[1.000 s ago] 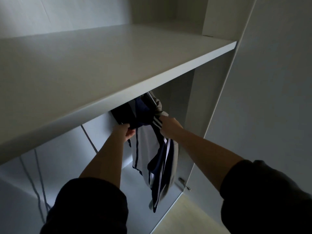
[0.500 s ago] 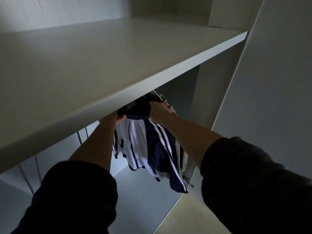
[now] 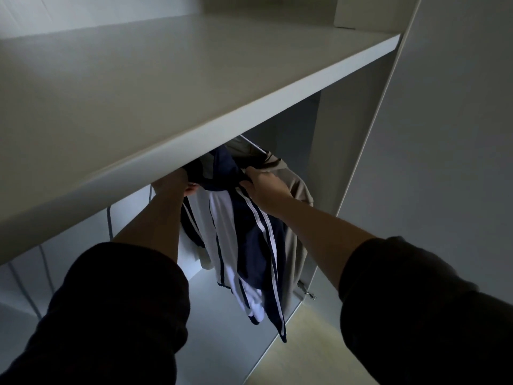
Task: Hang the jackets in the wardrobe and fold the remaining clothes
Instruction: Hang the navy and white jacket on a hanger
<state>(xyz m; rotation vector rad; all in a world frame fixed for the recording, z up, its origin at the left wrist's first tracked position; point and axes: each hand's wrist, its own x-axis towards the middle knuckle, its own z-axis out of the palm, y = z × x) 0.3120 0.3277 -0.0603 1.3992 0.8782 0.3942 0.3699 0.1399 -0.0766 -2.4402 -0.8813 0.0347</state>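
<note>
A navy and white striped jacket hangs down inside the wardrobe, just under the white shelf. My left hand grips its dark collar part at the left, partly hidden by the shelf edge. My right hand grips the jacket's shoulder at the right. A beige jacket hangs right behind it on the metal rail. Whether the striped jacket's hanger sits on the rail is hidden.
The wardrobe's right side panel stands close to the beige jacket, with a door hinge low on it. The open door fills the right. Pale floor shows below.
Both hands have kept their grip and lifted the striped jacket higher toward the rail. The view has shifted, and the beige jacket behind now shows.
</note>
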